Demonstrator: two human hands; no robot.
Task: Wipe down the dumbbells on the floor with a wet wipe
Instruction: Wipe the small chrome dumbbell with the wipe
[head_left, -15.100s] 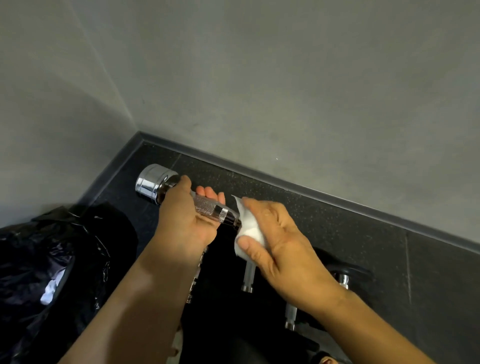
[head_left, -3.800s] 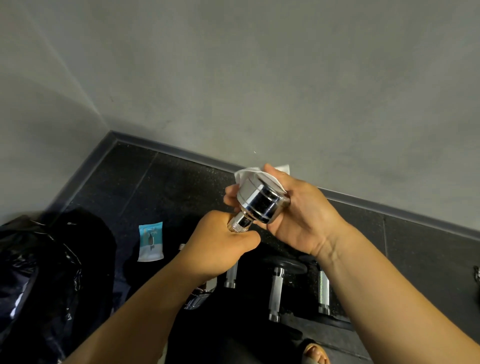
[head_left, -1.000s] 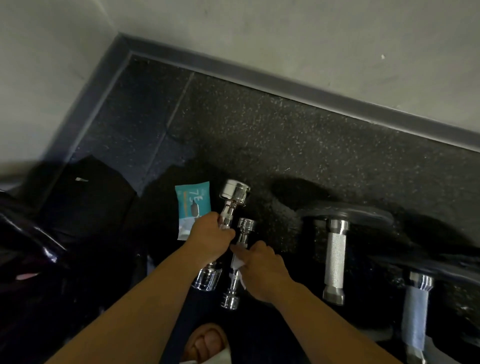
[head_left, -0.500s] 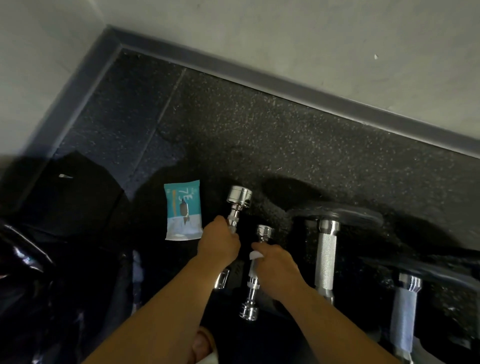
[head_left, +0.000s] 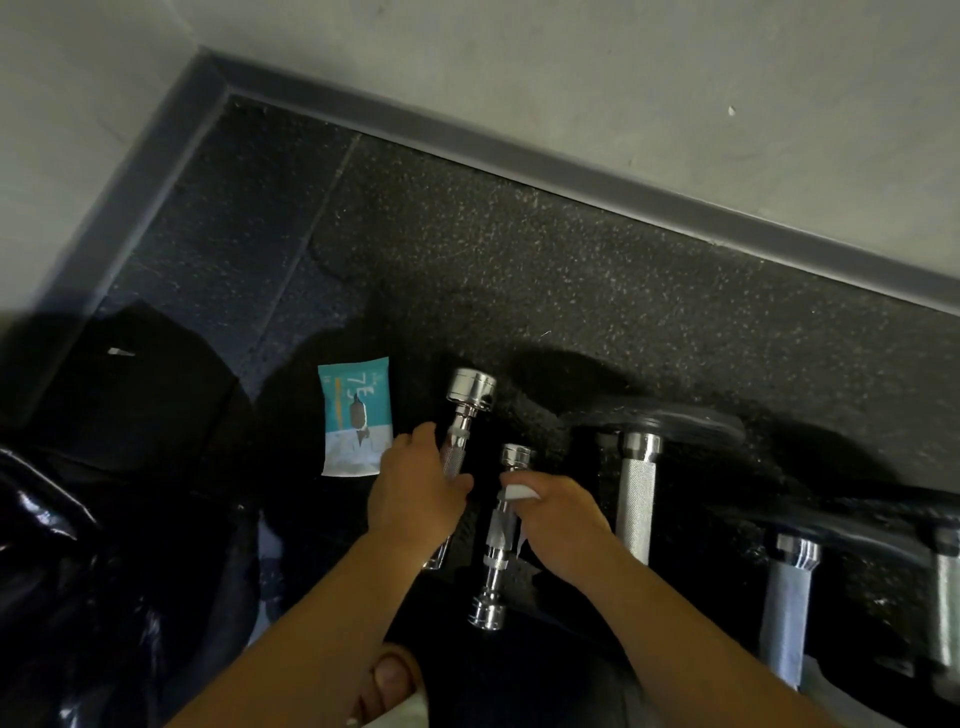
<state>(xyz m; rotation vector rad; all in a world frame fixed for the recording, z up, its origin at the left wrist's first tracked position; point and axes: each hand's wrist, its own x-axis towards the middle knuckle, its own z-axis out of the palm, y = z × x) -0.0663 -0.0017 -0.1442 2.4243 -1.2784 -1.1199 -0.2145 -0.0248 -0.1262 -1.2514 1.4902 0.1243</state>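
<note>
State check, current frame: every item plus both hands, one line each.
big chrome dumbbell, lying on floor, handle held
left hand, fingers curled round the big chrome dumbbell's handle
small chrome dumbbell, lying on floor, handle wrapped in wet wipe
right hand, grips wet wipe round that handle
wipes pack, flat on floor, untouched
black-plate dumbbell, on floor, untouched
black bag, crumpled

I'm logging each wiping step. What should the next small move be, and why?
Probably slide the right hand with the wet wipe down the handle of the small dumbbell toward its near end. The wipe sits just below the far head, and the bar below it is bare; the left hand rests on the larger dumbbell.
</note>
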